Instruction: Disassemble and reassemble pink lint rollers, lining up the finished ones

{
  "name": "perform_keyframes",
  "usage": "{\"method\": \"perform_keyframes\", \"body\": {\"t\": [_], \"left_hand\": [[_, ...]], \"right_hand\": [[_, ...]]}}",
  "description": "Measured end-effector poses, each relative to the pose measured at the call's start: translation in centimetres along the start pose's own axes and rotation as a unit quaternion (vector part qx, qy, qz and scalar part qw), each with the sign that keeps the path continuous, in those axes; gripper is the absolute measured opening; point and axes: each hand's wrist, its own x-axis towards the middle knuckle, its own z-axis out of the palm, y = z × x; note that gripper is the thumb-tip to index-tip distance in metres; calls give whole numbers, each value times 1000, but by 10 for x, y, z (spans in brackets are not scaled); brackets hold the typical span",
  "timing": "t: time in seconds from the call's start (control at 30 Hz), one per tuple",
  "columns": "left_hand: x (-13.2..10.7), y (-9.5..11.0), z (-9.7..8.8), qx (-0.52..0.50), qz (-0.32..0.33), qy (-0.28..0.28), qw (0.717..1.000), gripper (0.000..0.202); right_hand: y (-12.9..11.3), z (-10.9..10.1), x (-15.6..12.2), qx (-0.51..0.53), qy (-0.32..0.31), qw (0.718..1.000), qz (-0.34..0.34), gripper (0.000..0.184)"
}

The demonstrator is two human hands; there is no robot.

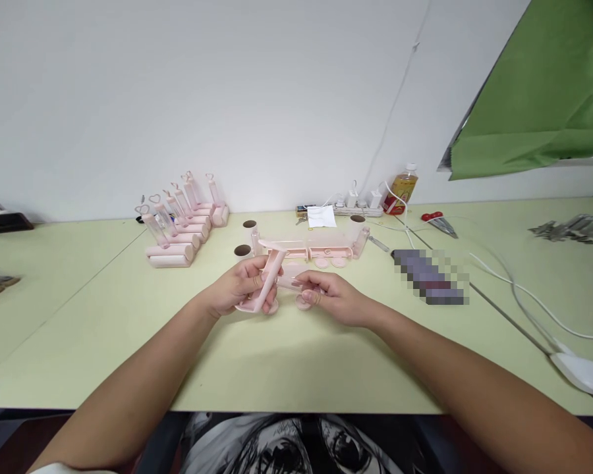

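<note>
My left hand (244, 286) is closed around a pale pink plastic frame piece (271, 280), tilted upright with angled ends. My right hand (333, 296) is just to its right, palm inward, with loosely bent fingers and a gap between thumb and fingers. Its fingertips are close to another pale pink part (291, 276), partly hidden behind both hands; whether they touch it I cannot tell. Below the right thumb is a small pink round cap (303, 302). A second round cap (273, 307) shows beside the left fingers.
Behind my hands lie a long pink tray-like part (331, 251) and cardboard-cored rolls (242, 251). Several pink roller assemblies (170, 255) stand in a row at the left. A power strip (358, 210), a bottle (401, 191), red-handled pliers (439, 224) and a white cable (528, 296) occupy the right.
</note>
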Motion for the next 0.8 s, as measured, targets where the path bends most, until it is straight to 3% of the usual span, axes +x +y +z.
{"method": "perform_keyframes", "body": {"t": [0.13,0.23,0.33,0.4,0.53,0.63,0.8], "left_hand": [[-2,2,4,-61,39,-7,997,31],[-8,9,-5,-91,101,-13,991,35],[-11,12,-17,13,91,10,996,35],[-9,9,-21,118,71,72,988,31],[1,-3,-11,340,74,200,916,28],[5,-7,-2,472,92,227,847,24],[9,-13,2,580,106,234,773,11]], "right_hand": [[-4,-7,-1,-37,1,999,-29,32],[-4,-18,0,-58,2,997,-51,35],[-4,-27,1,-111,-2,992,-54,31],[-8,-25,-2,-173,-42,982,-65,27],[-19,1,-9,-305,-170,927,-138,22],[-22,24,-12,-358,-219,898,-133,22],[-23,40,-9,-378,-255,886,-79,26]]}}
